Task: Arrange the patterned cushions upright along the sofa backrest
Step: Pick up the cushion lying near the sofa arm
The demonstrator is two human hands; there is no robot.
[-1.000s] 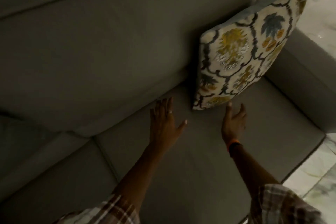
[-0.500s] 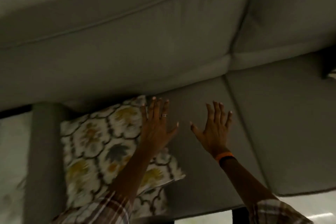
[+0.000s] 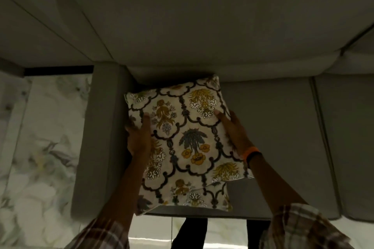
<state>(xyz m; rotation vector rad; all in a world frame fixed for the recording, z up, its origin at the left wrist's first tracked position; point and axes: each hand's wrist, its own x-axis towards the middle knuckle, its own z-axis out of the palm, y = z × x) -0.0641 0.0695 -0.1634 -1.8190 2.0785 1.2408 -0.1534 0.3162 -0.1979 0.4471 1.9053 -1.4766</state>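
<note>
A: What's the cushion look like?

B: Patterned cushion (image 3: 188, 143), square, cream fabric w/ dark scalloped lattice lines. Inside the lattice: mustard-yellow flower sprays, 1 grey-blue palm-like motif near the middle w/ orange blooms under it, small white flowers at the edges. Light is dim, so colours read muted.

A: Where is it?

B: On the sofa seat (image 3: 269, 137), at the end by the armrest (image 3: 97, 137). Looks flat or only slightly raised, can't tell which. Its far edge is at the foot of the backrest (image 3: 202, 26); the near edge reaches the seat's front edge. There seems to be a 2nd patterned layer (image 3: 202, 198) showing under the near edge, could be another cushion, can't tell.

A: Hands?

B: Both clamped on the cushion, 1 per side. Left hand (image 3: 138, 137) grips the edge nearest the armrest, thumb on top of the fabric. Right hand (image 3: 235, 133) grips the opposite edge, thumb also on top. Orange wristband (image 3: 252, 152) w/ a dark band beside it on the right wrist. Plaid sleeves (image 3: 299, 228) on both arms.

A: Anything around it?

B: Sofa is plain grey, more seat sections run on away from the armrest. Beyond the armrest, pale marbled floor (image 3: 40, 147). The person's dark legs (image 3: 188, 232) show below the cushion, at the seat front. The armrest sits just beside the cushion, tight against the left hand's side.
</note>
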